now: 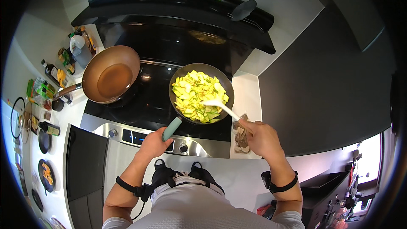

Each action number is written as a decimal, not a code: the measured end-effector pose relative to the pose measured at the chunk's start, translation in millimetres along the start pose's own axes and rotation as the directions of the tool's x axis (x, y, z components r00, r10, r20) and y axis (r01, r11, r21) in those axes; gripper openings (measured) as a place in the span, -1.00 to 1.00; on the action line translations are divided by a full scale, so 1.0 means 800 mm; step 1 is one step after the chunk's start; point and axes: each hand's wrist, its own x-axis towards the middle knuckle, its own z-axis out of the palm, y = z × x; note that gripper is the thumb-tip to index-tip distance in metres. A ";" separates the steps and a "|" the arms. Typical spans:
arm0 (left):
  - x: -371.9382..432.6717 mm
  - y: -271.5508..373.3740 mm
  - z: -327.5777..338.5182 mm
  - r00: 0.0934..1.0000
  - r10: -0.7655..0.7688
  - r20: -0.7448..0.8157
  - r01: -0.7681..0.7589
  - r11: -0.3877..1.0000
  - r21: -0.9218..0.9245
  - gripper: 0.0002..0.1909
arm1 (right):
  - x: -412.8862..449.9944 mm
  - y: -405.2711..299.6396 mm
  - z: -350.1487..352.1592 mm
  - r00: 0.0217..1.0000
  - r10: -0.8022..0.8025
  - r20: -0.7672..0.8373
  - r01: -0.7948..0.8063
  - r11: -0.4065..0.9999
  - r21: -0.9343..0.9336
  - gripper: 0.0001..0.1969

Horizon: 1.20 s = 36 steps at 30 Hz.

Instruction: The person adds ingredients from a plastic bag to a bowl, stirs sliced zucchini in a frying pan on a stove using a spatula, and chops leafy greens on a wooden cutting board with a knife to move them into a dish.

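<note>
A dark frying pan [174, 105] full of sliced green-and-yellow vegetable pieces [197, 92] stands at the right of the black cooktop [152, 114]. My left hand [155, 143] grips the pan's pale green handle [172, 129]. In my right hand [262, 137] is the handle of a white spatula or spoon [227, 109]. Its head rests among the pieces at the pan's right side, and its lower edge is partly hidden by them. To the left, a brown wok [114, 78] holds a little liquid or has a shiny bottom; I cannot tell which.
Bottles and a large jug [79, 49] crowd the left counter. Farther down lie a dark plate with food [47, 176] and a small black pan [44, 141]. A packet of dried food [241, 136] lies beside my right hand. A black ladle or spoon [244, 10] rests on the range hood [178, 1].
</note>
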 end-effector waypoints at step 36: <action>0.014 0.003 0.005 1.000 0.025 -0.015 -0.025 1.000 0.009 -0.41 | -0.018 0.001 0.085 0.991 0.087 0.105 -0.097 0.990 0.101 -0.47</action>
